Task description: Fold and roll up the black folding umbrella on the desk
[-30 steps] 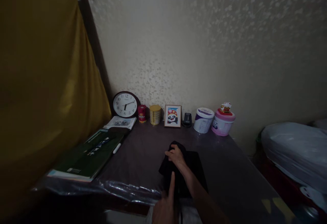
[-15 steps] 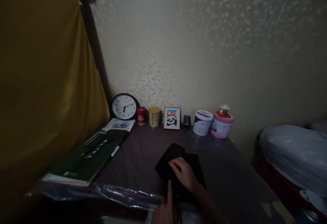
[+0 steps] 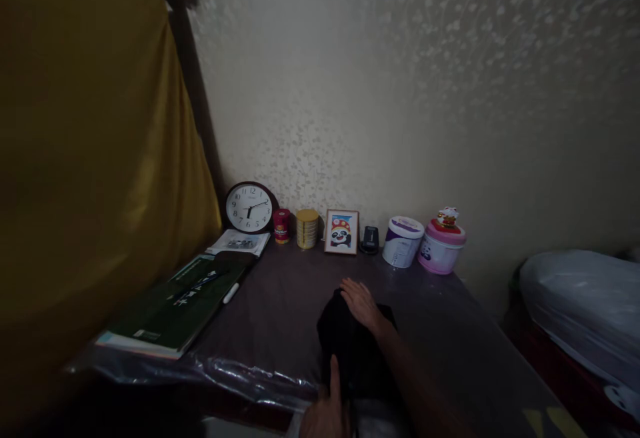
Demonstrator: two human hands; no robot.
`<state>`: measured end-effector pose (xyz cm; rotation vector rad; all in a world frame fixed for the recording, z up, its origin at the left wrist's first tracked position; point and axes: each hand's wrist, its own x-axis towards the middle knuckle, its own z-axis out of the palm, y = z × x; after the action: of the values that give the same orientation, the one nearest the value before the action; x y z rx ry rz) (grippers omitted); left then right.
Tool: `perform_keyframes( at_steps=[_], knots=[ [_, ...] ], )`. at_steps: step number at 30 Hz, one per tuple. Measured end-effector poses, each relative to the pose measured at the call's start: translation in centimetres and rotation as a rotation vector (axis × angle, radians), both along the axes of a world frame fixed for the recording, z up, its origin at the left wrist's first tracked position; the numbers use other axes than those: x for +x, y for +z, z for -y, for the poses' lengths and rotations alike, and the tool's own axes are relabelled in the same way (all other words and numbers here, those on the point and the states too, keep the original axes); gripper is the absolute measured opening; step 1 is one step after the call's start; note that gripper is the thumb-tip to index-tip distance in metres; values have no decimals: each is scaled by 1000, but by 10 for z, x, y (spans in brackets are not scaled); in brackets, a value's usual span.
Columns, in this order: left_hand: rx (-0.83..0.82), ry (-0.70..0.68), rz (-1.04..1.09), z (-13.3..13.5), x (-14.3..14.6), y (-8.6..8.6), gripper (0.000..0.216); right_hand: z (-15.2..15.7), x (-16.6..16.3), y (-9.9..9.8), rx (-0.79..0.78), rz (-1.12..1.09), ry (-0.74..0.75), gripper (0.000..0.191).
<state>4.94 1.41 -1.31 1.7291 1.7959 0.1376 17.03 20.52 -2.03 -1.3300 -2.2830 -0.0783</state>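
Note:
A dark black cloth item [image 3: 345, 345] lies folded and creased near the front of the table; its exact kind is too dark to make out. My right hand [image 3: 363, 305] rests on its far edge, fingers stretched out side by side and lying flat. Down at the near edge is my left hand [image 3: 327, 401], its index finger pointing straight forward on the black cloth. The other fingers of that hand are hard to see in the shadow.
Along the wall stand a clock [image 3: 249, 208], a red can [image 3: 281, 226], a yellow-lidded container [image 3: 307, 229], a framed panda picture [image 3: 342, 232], a small black object [image 3: 370, 239] and two tubs [image 3: 403, 243]. A green book [image 3: 175, 305] and a white marker [image 3: 231, 293] lie left.
My right hand has slid forward to the far edge of the cloth, its bent fingers straightening. The cloth's left and far outline has drawn in. My left hand stays nearly in place.

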Motion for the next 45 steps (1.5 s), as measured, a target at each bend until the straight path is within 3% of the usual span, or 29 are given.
perform_keyframes(
  at_steps=[5,13,19,25,31,37,41,43,45],
  knots=[
    [-13,6,-31,1,2,4,62,27,-7,3,86,-28,-26,36],
    [-3,17,-45,6,5,15,61,85,-28,16,-192,79,255,32],
    [-30,-3,-11,2,2,4,66,102,-37,35,-355,181,501,38],
    [-15,11,-22,0,3,-8,58,77,-27,31,-278,34,297,36],
    [-16,29,-60,-2,6,-15,58,18,-10,12,-217,137,211,31],
    [22,69,-70,-2,6,-20,61,-15,-4,17,-159,138,-2,30],
    [-6,33,-68,-1,5,-15,63,2,-12,20,-82,82,-72,33],
    [-9,14,-72,-1,4,-11,61,26,-20,20,-96,79,18,31],
    [-6,-2,-77,0,4,-9,59,54,-27,21,-186,86,203,29]
  ],
)
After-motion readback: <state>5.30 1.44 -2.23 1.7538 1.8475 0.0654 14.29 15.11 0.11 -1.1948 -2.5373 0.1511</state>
